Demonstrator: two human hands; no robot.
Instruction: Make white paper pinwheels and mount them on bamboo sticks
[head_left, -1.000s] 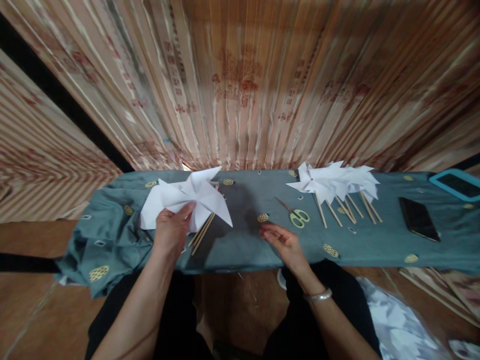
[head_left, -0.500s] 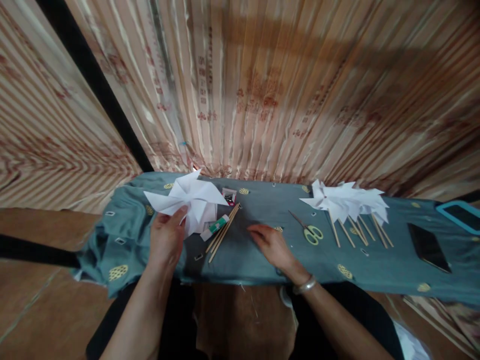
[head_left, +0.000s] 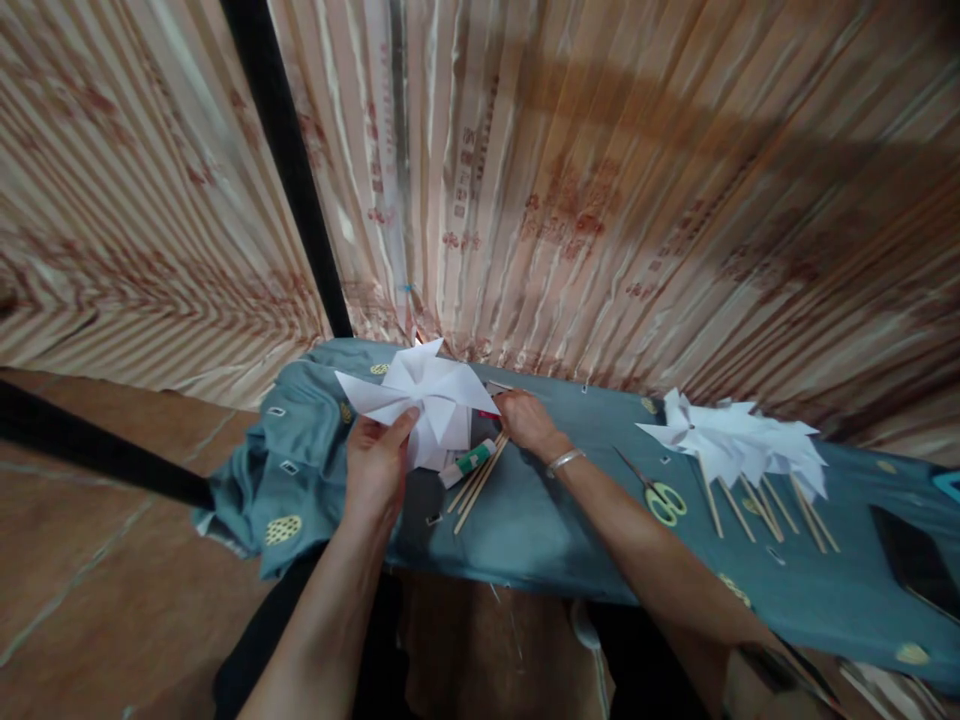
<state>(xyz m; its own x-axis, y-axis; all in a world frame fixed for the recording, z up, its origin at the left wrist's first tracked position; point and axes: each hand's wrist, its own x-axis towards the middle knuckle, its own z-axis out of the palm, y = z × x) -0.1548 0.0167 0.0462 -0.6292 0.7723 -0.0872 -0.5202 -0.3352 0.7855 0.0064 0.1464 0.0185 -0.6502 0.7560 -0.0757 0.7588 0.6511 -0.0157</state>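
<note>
My left hand [head_left: 377,462] holds a white folded paper pinwheel [head_left: 422,393] up above the teal cloth [head_left: 525,510], thumb pressed on its lower middle. Beside it my right hand [head_left: 525,420], with a silver bangle on the wrist, reaches to the far edge of the cloth just right of the pinwheel, fingers curled down over something small that I cannot make out. A glue stick [head_left: 466,463] with a green band and several thin wooden sticks [head_left: 480,482] lie between my two hands.
Yellow-handled scissors [head_left: 654,492] lie to the right. Beyond them sits a pile of finished white pinwheels on sticks [head_left: 739,445]. A dark phone [head_left: 915,560] lies at the far right. A striped pink curtain [head_left: 570,200] hangs right behind the cloth-covered surface.
My right hand has moved from the near middle of the cloth to its far edge beside the pinwheel. The view has swung left. My left hand keeps the pinwheel.
</note>
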